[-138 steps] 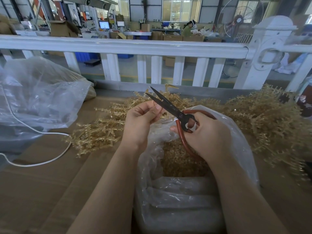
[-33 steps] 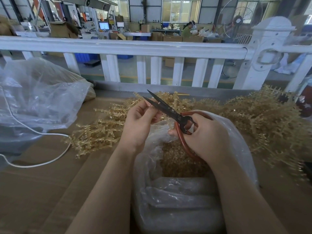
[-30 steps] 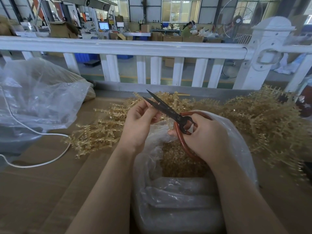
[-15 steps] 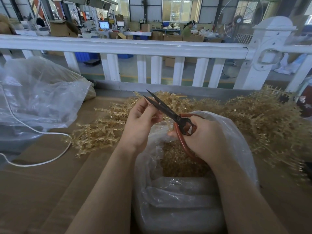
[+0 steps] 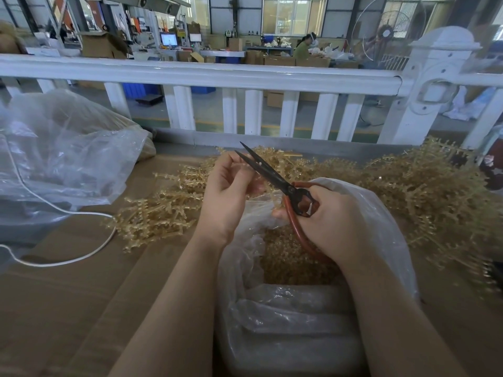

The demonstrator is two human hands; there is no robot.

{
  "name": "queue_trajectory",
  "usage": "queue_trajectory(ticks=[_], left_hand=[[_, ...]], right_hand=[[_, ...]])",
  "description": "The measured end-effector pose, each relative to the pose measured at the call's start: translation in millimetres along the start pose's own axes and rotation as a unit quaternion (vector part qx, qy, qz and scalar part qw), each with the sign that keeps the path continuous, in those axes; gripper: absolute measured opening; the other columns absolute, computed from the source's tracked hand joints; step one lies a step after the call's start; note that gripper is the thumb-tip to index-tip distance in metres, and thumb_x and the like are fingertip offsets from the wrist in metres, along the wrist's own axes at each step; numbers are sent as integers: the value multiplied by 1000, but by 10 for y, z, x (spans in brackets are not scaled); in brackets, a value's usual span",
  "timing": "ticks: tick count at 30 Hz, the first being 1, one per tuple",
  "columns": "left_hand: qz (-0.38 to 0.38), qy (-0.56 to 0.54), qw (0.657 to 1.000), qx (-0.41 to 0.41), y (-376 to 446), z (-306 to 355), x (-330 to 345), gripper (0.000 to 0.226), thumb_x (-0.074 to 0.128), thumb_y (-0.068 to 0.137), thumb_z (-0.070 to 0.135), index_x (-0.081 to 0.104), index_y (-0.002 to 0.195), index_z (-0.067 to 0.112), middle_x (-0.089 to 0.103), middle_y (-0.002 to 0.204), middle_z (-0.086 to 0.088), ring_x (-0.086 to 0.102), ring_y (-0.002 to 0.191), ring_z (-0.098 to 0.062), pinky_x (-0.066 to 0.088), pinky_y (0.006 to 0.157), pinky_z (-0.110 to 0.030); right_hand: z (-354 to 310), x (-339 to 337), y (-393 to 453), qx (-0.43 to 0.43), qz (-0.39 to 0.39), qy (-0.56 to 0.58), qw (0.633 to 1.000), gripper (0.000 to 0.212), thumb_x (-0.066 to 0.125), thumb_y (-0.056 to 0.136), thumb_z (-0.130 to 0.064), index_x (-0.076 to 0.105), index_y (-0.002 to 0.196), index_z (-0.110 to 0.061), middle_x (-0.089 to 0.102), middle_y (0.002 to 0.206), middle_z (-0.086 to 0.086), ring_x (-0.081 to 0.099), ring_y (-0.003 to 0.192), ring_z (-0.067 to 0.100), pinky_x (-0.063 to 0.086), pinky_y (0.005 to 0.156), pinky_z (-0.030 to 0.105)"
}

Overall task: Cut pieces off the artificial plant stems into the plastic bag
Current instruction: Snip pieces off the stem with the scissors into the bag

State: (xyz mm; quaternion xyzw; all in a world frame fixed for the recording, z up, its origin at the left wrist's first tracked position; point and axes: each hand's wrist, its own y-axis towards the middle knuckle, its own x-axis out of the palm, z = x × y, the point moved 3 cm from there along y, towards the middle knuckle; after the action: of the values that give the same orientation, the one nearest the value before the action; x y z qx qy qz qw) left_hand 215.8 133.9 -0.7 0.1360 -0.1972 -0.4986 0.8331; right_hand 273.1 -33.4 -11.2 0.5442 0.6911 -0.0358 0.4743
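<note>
My right hand (image 5: 330,221) grips the red-brown handles of black scissors (image 5: 268,174), whose blades stand slightly apart and point up-left. My left hand (image 5: 228,191) pinches a thin pale gold plant stem (image 5: 268,190) beside the blades, over the mouth of a clear plastic bag (image 5: 381,213). Cut gold pieces (image 5: 288,259) lie inside the bag. Piles of gold artificial plant stems lie on the table to the left (image 5: 158,213) and right (image 5: 424,191) of my hands.
A large crumpled clear plastic bag (image 5: 62,153) sits at the left with a white cord (image 5: 68,213) running over the brown cardboard-covered table (image 5: 68,308). A white railing (image 5: 217,77) runs along the table's far edge. A person works in the distance beyond it.
The scissors have shifted a little between frames, blades staying slightly apart. My left hand has lifted slightly and turned, its fingers still on the stem by the blades.
</note>
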Motion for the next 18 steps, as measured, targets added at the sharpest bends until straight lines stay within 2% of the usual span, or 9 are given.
queue_trajectory(ticks=[5, 7, 11, 13, 16, 18], left_hand=[[18, 54, 997, 47, -20, 17, -22, 15, 50, 103, 8, 61, 102, -1, 66, 83, -9, 62, 71, -16, 53, 68, -27], [22, 53, 997, 49, -12, 21, -42, 16, 50, 102, 6, 63, 99, -2, 63, 80, -13, 57, 70, -19, 51, 67, -28], [26, 68, 996, 47, -13, 26, -56, 18, 50, 101, 4, 66, 93, 8, 62, 77, -5, 55, 69, -16, 49, 67, -27], [19, 83, 995, 46, -17, 21, -52, 22, 49, 101, 3, 66, 90, 12, 61, 77, -7, 55, 70, -17, 48, 69, -33], [13, 100, 994, 50, -20, 16, -58, 22, 49, 100, 2, 65, 90, 12, 60, 82, -21, 54, 74, -22, 47, 72, -43], [13, 114, 992, 54, -22, 16, -66, 19, 48, 100, 2, 66, 93, 8, 61, 86, -24, 55, 75, -22, 48, 73, -43]], right_hand=[[21, 10, -1, 4, -11, -5, 1000, 77, 48, 58, -90, 73, 95, -28, 68, 80, -21, 61, 74, -3, 42, 70, 9], [20, -8, -9, -6, 0, -12, 1000, 73, 51, 61, -89, 72, 99, -31, 66, 82, -24, 57, 74, -8, 37, 69, 4], [16, -33, -17, -27, 10, -52, 998, 60, 59, 69, -83, 69, 105, -35, 59, 81, -28, 46, 69, -17, 30, 58, 1], [39, -19, -11, -28, 7, -60, 998, 57, 63, 70, -80, 68, 105, -36, 56, 80, -30, 44, 68, -19, 28, 56, 1], [76, 4, -1, -23, 0, -67, 998, 51, 65, 70, -79, 65, 104, -40, 51, 76, -34, 42, 66, -19, 28, 51, 1], [113, 30, 4, -17, -8, -56, 998, 48, 67, 73, -75, 65, 105, -39, 55, 80, -33, 46, 68, -17, 28, 57, 1]])
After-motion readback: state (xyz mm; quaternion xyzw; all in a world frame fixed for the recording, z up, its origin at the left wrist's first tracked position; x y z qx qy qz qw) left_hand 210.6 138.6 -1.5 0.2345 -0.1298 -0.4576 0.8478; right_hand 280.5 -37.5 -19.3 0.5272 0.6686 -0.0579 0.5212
